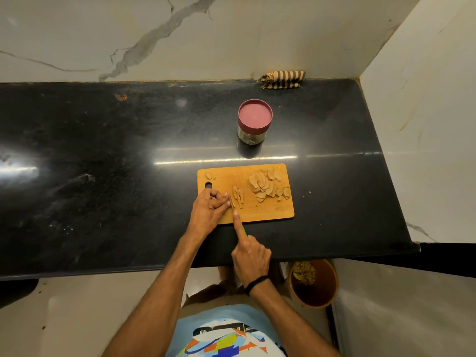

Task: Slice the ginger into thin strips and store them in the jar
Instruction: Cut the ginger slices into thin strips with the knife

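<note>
**Cutting stage, head view.** My left hand (210, 205), fingers curled, pins a slice (232, 203) at the near-left of the board (273, 212). My right hand (251, 256) grips the knife (244, 230), forefinger laid straight along its back, blade largely hidden. Cut strips (238, 195) lie just right of that slice, and a heap of uncut slices (268, 185) fills the far-right of the board. I judge the strip-cutting barely begun.

To cut well I would keep the left fingertips tucked behind the knuckles, step them back evenly for thin strips, and draw the blade rather than press, as the slice is small and may skid. The jar (254, 122) stands behind the board, apart from it, lid (255, 115) on; it must be opened before filling.

**Setting.** Black polished desk (103, 150), glare-streaked; veined marble wall (180, 34); striped cloth (283, 79) at the back edge; a bin (313, 284) on the floor (77, 318), lower right.
</note>
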